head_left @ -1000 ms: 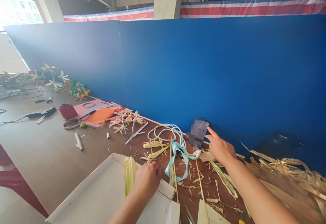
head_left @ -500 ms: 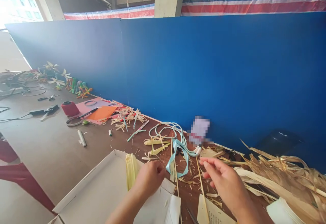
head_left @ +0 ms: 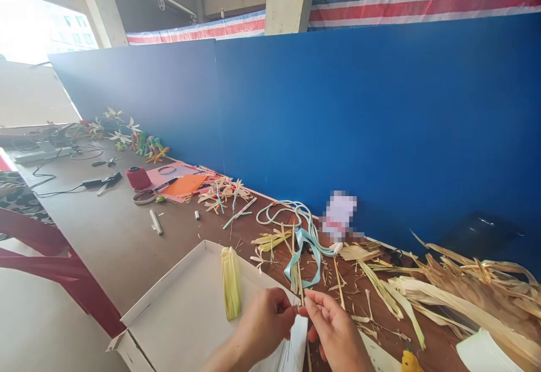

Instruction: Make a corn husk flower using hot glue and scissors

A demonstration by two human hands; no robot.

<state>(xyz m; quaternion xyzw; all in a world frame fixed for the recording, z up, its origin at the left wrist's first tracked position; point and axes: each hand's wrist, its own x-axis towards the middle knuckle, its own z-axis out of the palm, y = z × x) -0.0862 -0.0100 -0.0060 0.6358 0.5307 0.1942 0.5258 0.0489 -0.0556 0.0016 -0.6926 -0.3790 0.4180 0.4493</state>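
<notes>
Over the right edge of a white box lid (head_left: pixel 177 304), my two hands meet almost fingertip to fingertip. My left hand (head_left: pixel 268 318) is closed, pinching a thin dark strand; whether it is thread or wire I cannot tell. The thumb and forefinger of my right hand (head_left: pixel 332 324) come together beside it, and what lies between them is too small to make out. A folded yellow-green corn husk piece (head_left: pixel 230 284) lies in the lid, left of my left hand. Just beyond the hands are a light blue ribbon loop (head_left: pixel 315 276) and a thin stick (head_left: pixel 339 282).
Dry corn husks (head_left: pixel 456 287) pile up at right, near a white cup-like container (head_left: pixel 484 352). A yellow-handled tool (head_left: pixel 409 362) shows at the bottom edge. Farther left lie a red thread spool (head_left: pixel 138 178), orange paper (head_left: pixel 183 186) and a white pen (head_left: pixel 155 222). A blue partition (head_left: pixel 359 118) borders the table.
My right hand has moved left to meet my left hand, and its thumb and forefinger have come together. The pale green husk strips and yellow-handled tool at right now show. The view has shifted slightly.
</notes>
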